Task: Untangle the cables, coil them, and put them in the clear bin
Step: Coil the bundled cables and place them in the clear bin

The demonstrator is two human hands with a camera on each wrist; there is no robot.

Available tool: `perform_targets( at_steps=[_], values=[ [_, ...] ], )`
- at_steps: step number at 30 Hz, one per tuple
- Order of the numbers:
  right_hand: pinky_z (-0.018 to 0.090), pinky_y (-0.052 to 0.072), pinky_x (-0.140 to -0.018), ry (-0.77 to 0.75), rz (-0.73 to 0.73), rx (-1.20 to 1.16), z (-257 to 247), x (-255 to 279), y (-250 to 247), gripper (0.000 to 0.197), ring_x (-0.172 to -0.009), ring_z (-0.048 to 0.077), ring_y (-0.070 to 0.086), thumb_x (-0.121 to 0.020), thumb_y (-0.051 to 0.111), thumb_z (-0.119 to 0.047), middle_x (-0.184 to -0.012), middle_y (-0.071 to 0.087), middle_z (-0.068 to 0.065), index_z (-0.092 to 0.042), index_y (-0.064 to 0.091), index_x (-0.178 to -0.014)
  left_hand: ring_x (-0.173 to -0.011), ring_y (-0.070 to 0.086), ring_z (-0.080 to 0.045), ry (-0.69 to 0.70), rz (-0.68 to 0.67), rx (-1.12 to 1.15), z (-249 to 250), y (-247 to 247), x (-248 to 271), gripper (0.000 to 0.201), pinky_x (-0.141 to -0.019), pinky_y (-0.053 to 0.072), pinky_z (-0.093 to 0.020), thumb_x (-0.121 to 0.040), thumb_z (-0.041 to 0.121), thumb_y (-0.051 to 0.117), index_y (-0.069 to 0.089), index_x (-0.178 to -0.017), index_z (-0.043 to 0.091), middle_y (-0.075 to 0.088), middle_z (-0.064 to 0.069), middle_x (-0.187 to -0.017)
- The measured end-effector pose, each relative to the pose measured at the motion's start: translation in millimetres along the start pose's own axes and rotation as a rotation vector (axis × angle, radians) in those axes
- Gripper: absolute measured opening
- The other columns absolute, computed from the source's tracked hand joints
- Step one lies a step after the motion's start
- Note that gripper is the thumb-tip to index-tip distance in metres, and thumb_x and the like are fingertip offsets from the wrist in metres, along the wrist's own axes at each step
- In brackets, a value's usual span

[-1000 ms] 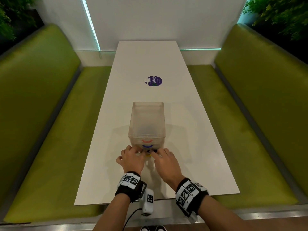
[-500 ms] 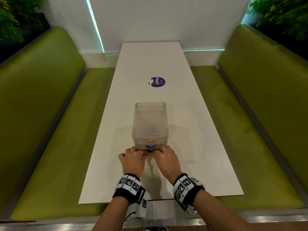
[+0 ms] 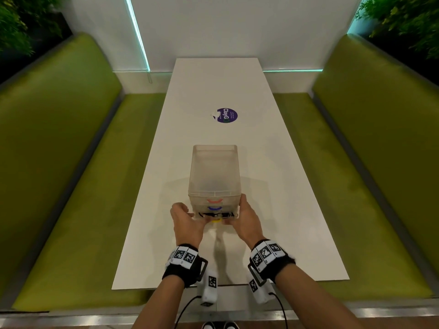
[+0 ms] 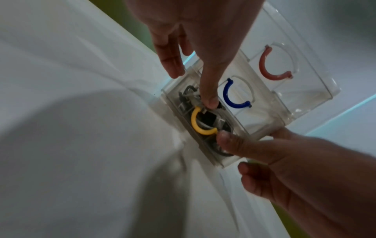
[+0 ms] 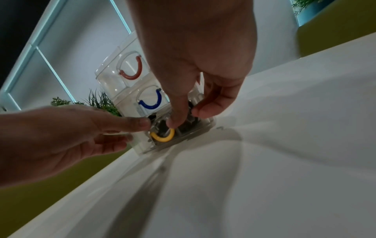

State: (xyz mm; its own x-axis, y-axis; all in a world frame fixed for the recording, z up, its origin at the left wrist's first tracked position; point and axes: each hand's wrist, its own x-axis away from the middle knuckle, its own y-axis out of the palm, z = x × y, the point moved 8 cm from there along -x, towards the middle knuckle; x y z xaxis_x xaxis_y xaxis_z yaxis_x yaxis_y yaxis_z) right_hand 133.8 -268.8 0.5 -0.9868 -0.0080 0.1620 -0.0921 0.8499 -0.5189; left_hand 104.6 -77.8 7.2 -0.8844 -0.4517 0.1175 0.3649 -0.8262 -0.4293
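Observation:
The clear bin point(image 3: 215, 172) stands near the table's front edge, a stack of three drawers with red, blue and yellow handles. Black and white cables point(image 4: 207, 120) lie bunched in the bottom drawer, behind the yellow handle point(image 5: 162, 138). My left hand point(image 3: 190, 216) pinches that drawer's front left corner, with the thumb point(image 5: 140, 124) on the front and the fingers round the side. My right hand point(image 3: 240, 216) pinches the front right corner in the same way, and its thumb point(image 5: 175, 123) sits just above the yellow handle. The two upper drawers look empty.
The long white table point(image 3: 273, 186) runs away from me, with a round purple sticker point(image 3: 226, 115) beyond the bin. Green benches point(image 3: 71, 186) flank both sides. A white wall closes the far end, and plants stand in both upper corners.
Both hands were side by side in front of the bottom drawer. They have since spread apart to its left and right front corners, so the yellow handle and the cables show.

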Motion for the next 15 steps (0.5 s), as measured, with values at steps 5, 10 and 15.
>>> perform_targets(
  at_steps=[5, 10, 15],
  values=[
    [0.008, 0.04, -0.057, -0.01, 0.011, -0.019, -3, 3, -3, 0.048, -0.078, -0.003, 0.058, -0.076, 0.07, -0.009, -0.101, 0.06, -0.014, -0.033, 0.041, -0.106, -0.1, 0.057, -0.026, -0.12, -0.148, 0.101, -4, 17, -12, 0.085, -0.084, 0.052, -0.043, -0.048, 0.013, 0.089, 0.039, -0.117, 0.013, 0.05, -0.011, -0.118],
    [0.032, 0.052, -0.086, 0.041, -0.1, -0.156, 2, 0, 6, 0.076, -0.098, 0.004, 0.06, -0.064, 0.079, -0.045, -0.116, 0.058, -0.012, -0.032, 0.036, -0.125, -0.1, 0.061, -0.032, -0.284, -0.212, 0.173, -18, 26, -24, 0.099, -0.086, 0.054, -0.045, -0.031, 0.024, 0.09, 0.045, -0.118, 0.016, 0.056, -0.015, -0.117],
    [0.038, 0.055, -0.082, 0.093, 0.027, -0.182, 3, -3, 11, 0.084, -0.093, 0.01, 0.064, -0.05, 0.081, -0.056, -0.117, 0.054, -0.008, -0.039, 0.033, -0.117, -0.09, 0.059, -0.026, -0.333, -0.275, 0.275, -29, 29, -23, 0.076, -0.062, 0.046, -0.027, -0.06, -0.004, 0.081, 0.043, -0.124, 0.015, 0.059, -0.018, -0.118]
  ],
)
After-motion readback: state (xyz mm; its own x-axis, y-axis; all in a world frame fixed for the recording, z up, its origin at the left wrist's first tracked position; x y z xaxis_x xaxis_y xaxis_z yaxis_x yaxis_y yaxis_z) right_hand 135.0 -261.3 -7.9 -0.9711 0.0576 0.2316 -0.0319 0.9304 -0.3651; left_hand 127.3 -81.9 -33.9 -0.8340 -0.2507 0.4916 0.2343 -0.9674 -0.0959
